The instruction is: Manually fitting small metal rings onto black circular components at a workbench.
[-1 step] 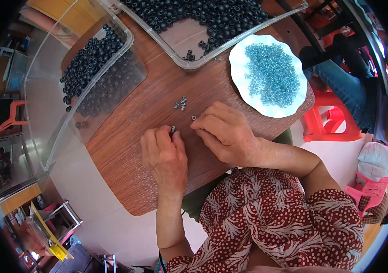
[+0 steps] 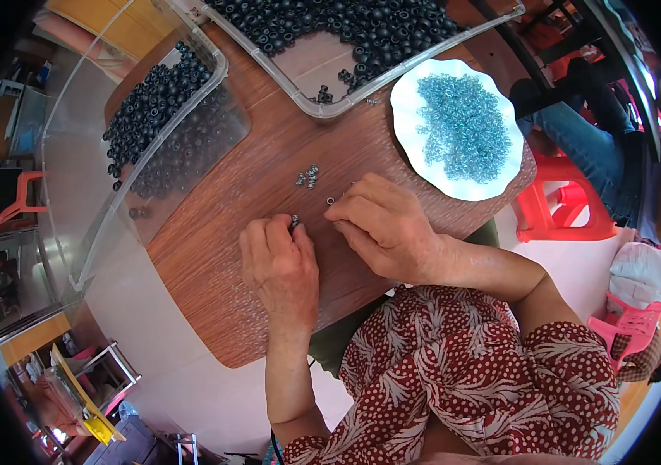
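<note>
My left hand [image 2: 280,267] rests on the brown wooden table [image 2: 214,256]. Its thumb and forefinger are closed on a small coiled metal spring [image 2: 295,221]. To its right, my right hand [image 2: 384,229] is bent in a pinch, and a tiny metal ring [image 2: 330,201] shows at its fingertips; whether it is gripped or only touched is hard to see. Beyond both hands lies a little group of loose metal springs [image 2: 309,177]. A white wavy-edged plate [image 2: 405,128] at the far right bears a heap of small silvery-blue springs [image 2: 466,128].
Black round plastic parts [image 2: 346,31] fill a clear bin [image 2: 321,111] at the far edge. Another clear bin [image 2: 218,74] at the left holds more of them. A red stool [image 2: 570,201] stands right of the table, near a person's jeans-clad leg [image 2: 590,139].
</note>
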Available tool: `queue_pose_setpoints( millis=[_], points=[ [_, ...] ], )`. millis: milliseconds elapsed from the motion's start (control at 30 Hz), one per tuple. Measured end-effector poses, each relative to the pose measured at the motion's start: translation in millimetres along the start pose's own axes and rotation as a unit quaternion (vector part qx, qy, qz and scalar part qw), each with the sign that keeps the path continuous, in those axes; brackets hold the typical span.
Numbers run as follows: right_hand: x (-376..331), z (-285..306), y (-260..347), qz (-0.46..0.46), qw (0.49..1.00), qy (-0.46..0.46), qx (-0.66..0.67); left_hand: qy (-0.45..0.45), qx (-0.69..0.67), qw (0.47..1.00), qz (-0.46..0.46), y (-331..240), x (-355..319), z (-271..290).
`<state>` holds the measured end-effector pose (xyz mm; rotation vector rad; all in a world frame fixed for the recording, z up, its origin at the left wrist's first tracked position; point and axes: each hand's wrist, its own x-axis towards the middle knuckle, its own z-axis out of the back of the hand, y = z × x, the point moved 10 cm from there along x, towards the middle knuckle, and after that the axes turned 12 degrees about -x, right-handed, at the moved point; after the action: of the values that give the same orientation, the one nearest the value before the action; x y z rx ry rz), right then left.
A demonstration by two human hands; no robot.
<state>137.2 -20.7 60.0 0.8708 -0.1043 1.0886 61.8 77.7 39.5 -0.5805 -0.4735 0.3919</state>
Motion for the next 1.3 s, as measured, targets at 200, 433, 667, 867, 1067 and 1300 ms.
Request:
queue_pose_setpoints(
  millis=[200,433,667,867,1067,1300],
  points=[
    [3,2,0,-0.005,1.000,0.006,0.030,0.004,-0.190,0.978,0.089,12,-12,8],
    [3,-11,-1,-0.061,0.975,0.083,0.197,-0.039,-0.158,0.987,-0.015,-27,-14,27],
    [-15,-21,-15,-0.221,0.909,0.135,0.326,-0.034,-0.319,0.943,0.093,-13,-21,27],
    [-15,-13,-8,-0.164,0.931,0.106,0.309,-0.043,-0.387,0.910,0.144,-5,-29,22],
    [-23,-21,-13,-0.245,0.879,0.137,0.385,-0.061,-0.426,0.881,0.196,4,-38,17],
    [-39,-38,-15,-0.350,0.797,0.206,0.447,-0.081,-0.422,0.882,0.194,5,-42,16]
  ],
)
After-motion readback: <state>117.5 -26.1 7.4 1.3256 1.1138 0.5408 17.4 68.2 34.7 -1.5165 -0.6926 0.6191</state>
